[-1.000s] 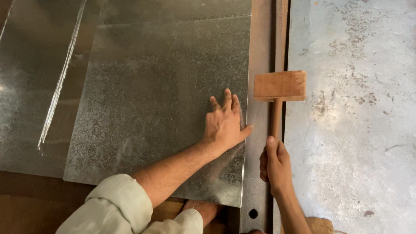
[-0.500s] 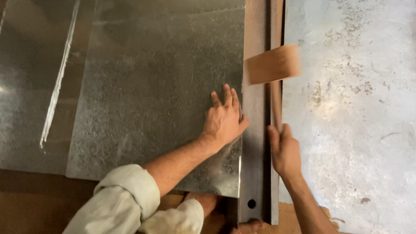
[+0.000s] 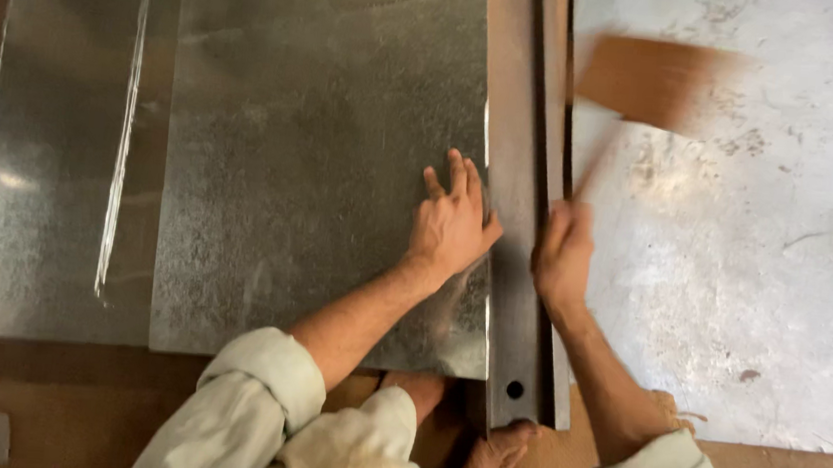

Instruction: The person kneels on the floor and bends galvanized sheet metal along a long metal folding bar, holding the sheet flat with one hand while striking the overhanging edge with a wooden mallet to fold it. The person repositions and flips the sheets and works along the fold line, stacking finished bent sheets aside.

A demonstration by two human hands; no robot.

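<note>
Floor-laid metal sheet (image 3: 313, 155) (edge against steel bar (image 3: 517, 173)) under left hand (image 3: 453, 222).

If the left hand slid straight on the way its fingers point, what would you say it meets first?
The left hand lies flat on the galvanized sheet, fingers pointing up the picture. That line runs on over bare sheet beside the steel bar; the way looks free as far as the picture shows.

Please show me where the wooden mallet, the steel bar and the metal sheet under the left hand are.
wooden mallet (image 3: 651, 81), head view, on its blurred head.
steel bar (image 3: 509, 302), head view, on its flat face.
metal sheet (image 3: 311, 175), head view, on its bare middle.
</note>
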